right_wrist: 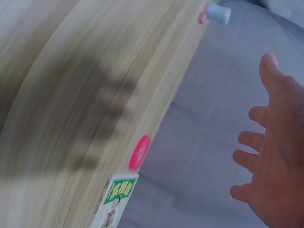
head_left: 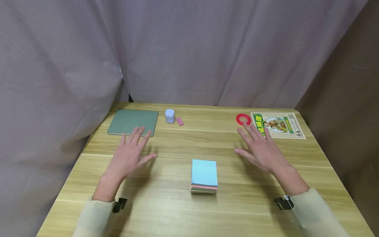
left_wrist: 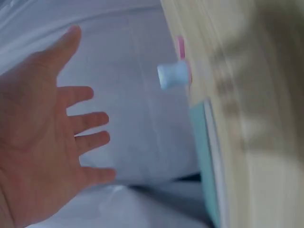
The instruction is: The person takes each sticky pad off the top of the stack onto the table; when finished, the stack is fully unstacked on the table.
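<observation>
A stack of coloured paper sheets (head_left: 204, 176), light blue on top, lies in the middle of the wooden table (head_left: 183, 210). My left hand (head_left: 130, 154) hovers above the table left of the stack, fingers spread, holding nothing; the left wrist view shows the same hand (left_wrist: 42, 142) with a bare palm. My right hand (head_left: 260, 146) hovers to the right of the stack, also spread and holding nothing, as the right wrist view confirms for this hand (right_wrist: 275, 156).
A green mat (head_left: 133, 122) lies at the back left, with a small white cup (head_left: 169, 116) and a pink eraser (head_left: 179, 121) beside it. A red ring (head_left: 243, 119) and a printed card (head_left: 277, 125) lie at the back right. Grey curtains surround the table.
</observation>
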Available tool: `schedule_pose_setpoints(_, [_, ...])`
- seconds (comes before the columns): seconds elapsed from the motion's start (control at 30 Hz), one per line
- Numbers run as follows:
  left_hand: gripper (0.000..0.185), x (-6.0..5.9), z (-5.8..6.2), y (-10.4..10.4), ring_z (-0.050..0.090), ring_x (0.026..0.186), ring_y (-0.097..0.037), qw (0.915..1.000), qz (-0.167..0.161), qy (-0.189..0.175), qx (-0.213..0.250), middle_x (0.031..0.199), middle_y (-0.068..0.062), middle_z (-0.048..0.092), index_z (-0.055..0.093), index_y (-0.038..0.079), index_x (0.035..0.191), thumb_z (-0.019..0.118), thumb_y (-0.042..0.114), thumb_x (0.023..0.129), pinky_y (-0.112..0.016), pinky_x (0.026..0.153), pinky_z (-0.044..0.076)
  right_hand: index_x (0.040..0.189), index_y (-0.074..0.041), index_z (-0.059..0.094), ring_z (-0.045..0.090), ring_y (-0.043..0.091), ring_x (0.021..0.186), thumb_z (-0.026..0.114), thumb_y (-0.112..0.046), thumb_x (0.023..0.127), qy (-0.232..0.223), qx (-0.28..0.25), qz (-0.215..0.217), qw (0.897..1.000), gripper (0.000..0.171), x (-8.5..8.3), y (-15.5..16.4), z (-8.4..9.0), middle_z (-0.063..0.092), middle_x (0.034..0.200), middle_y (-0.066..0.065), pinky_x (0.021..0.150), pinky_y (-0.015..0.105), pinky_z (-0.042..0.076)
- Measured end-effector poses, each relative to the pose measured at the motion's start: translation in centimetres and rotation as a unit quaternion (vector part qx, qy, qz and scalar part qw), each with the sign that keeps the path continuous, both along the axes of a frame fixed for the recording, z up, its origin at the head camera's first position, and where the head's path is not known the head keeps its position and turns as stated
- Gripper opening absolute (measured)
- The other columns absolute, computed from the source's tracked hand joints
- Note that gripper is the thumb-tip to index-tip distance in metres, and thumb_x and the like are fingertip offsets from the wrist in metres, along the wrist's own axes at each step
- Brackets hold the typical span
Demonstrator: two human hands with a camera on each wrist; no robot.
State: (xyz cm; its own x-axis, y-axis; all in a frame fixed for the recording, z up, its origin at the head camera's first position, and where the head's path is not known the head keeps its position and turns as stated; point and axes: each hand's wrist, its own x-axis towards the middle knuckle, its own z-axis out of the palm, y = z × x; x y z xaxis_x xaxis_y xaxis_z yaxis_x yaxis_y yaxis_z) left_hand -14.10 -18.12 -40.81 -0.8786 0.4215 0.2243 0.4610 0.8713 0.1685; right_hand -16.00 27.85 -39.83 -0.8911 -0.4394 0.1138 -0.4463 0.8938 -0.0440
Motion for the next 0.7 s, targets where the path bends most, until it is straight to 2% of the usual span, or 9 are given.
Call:
schedule_pose_setpoints(0.1, [0.084,0.2,-0.6,1.1,0.024,0.143,-0.034,0.9936,-0.043,-0.041,0.096,0.158,-0.013,0.026,0.023,0.015,0.156,0.063,0.051,0.092,-0.059,0.111,0.022,0.154,-0.015,0.032,0.014,0.036,0.147,0.052,-0.058,0.095,-0.019,-0.040,0.015,0.999,0.076,0.5,-0.9,0.6,0.019,0.161,0.013,0.115,0.058,0.002])
schedule_pose_setpoints(0.17, [0.086,0.7,-1.3,2.3,0.027,0.143,-0.029,0.9784,-0.072,-0.091,0.171,0.157,-0.006,0.027,0.020,0.022,0.157,0.065,0.051,0.090,-0.056,0.110,0.026,0.151,-0.015,0.039,0.024,0.037,0.143,0.056,-0.054,0.095,-0.039,-0.074,0.036,0.996,0.071,1.0,-1.8,1.0,0.028,0.157,0.013,0.114,0.059,0.014])
schedule_pose_setpoints(0.2, [0.088,0.9,-1.7,3.0,0.027,0.142,-0.025,0.9661,-0.087,-0.121,0.211,0.157,-0.003,0.027,0.019,0.024,0.157,0.068,0.050,0.088,-0.054,0.110,0.028,0.149,-0.016,0.042,0.029,0.037,0.141,0.057,-0.053,0.095,-0.054,-0.091,0.047,0.993,0.068,1.4,-2.4,1.2,0.032,0.156,0.013,0.112,0.059,0.019])
schedule_pose_setpoints(0.3, [0.096,1.8,-3.0,5.3,0.026,0.143,-0.021,0.9189,-0.130,-0.210,0.307,0.158,-0.001,0.026,0.015,0.029,0.157,0.076,0.045,0.084,-0.054,0.109,0.028,0.146,-0.019,0.047,0.036,0.035,0.137,0.061,-0.049,0.094,-0.099,-0.143,0.090,0.981,0.062,2.6,-4.6,1.5,0.038,0.153,0.010,0.106,0.059,0.031])
schedule_pose_setpoints(0.37, [0.104,2.2,-3.8,7.0,0.024,0.143,-0.018,0.8885,-0.155,-0.258,0.347,0.158,-0.001,0.025,0.013,0.029,0.156,0.082,0.038,0.079,-0.053,0.110,0.028,0.147,-0.023,0.046,0.038,0.032,0.137,0.062,-0.050,0.092,-0.132,-0.168,0.117,0.970,0.063,3.6,-6.1,1.5,0.039,0.153,0.007,0.105,0.058,0.033])
schedule_pose_setpoints(0.43, [0.111,2.5,-4.6,8.5,0.021,0.144,-0.017,0.8660,-0.175,-0.290,0.368,0.159,-0.003,0.023,0.010,0.029,0.157,0.086,0.033,0.076,-0.052,0.111,0.027,0.148,-0.026,0.045,0.037,0.029,0.138,0.067,-0.051,0.089,-0.156,-0.182,0.142,0.961,0.068,4.4,-7.6,1.5,0.037,0.154,0.004,0.104,0.057,0.035])
schedule_pose_setpoints(0.5, [0.115,2.7,-5.2,9.7,0.019,0.145,-0.017,0.8569,-0.182,-0.307,0.372,0.159,-0.002,0.021,0.008,0.026,0.157,0.087,0.033,0.073,-0.052,0.112,0.026,0.148,-0.028,0.043,0.034,0.025,0.139,0.069,-0.054,0.085,-0.174,-0.178,0.157,0.956,0.073,5.0,-8.7,1.4,0.034,0.155,0.002,0.105,0.053,0.036])
schedule_pose_setpoints(0.6, [0.116,2.8,-5.8,11.0,0.020,0.145,-0.018,0.8541,-0.175,-0.319,0.372,0.158,-0.001,0.022,0.011,0.020,0.157,0.088,0.037,0.072,-0.054,0.112,0.025,0.149,-0.027,0.042,0.032,0.021,0.139,0.071,-0.057,0.082,-0.186,-0.166,0.169,0.954,0.078,5.6,-9.7,1.0,0.031,0.156,0.001,0.103,0.047,0.039])
schedule_pose_setpoints(0.7, [0.110,2.8,-6.1,11.8,0.026,0.142,-0.018,0.8509,-0.166,-0.326,0.377,0.154,0.004,0.029,0.018,0.022,0.155,0.087,0.041,0.071,-0.053,0.111,0.026,0.149,-0.023,0.043,0.035,0.019,0.136,0.074,-0.055,0.082,-0.180,-0.159,0.180,0.954,0.080,5.9,-10.0,0.6,0.032,0.155,0.002,0.100,0.043,0.043])
